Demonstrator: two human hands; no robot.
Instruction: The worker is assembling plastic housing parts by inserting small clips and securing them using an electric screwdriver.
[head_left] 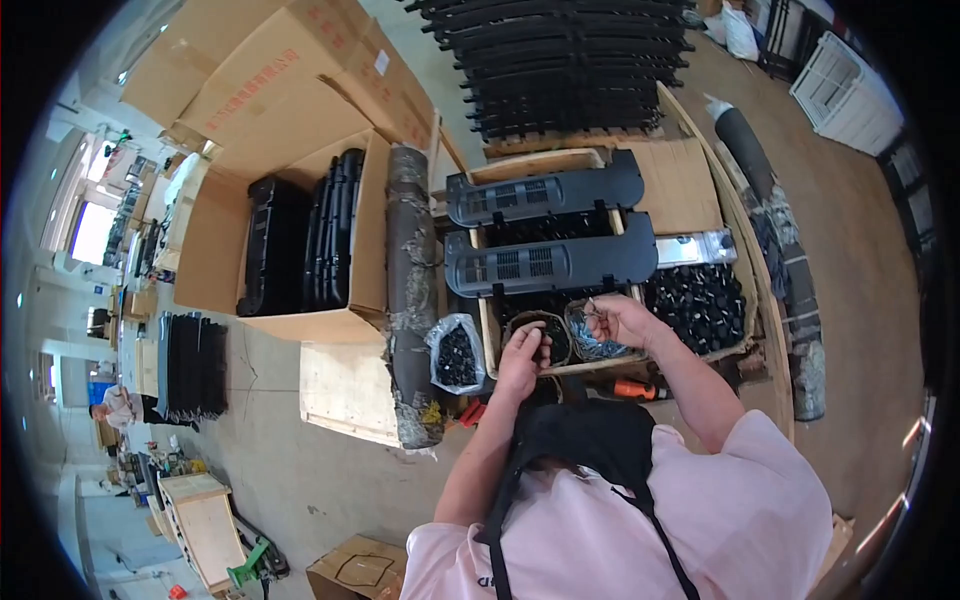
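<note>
My left hand (522,360) is at a round tub (566,352) of small dark parts, its fingers curled together; anything in them is too small to make out. Beside it, my right hand (622,320) pinches its fingertips over a tub of small silvery-blue metal pieces (597,347), perhaps screws. What that pinch holds cannot be told either. Just beyond both hands, two black plastic panels with vent grilles lie across a wooden frame: a nearer panel (590,262) and a farther panel (590,192).
Right of the tubs lies a heap of black round-headed parts (697,308). A plastic bag of black pieces (457,358) stands left, next to a worn wrapped roll (410,240). An orange tool (635,389) lies near my body. An open carton (215,240) holds black panels.
</note>
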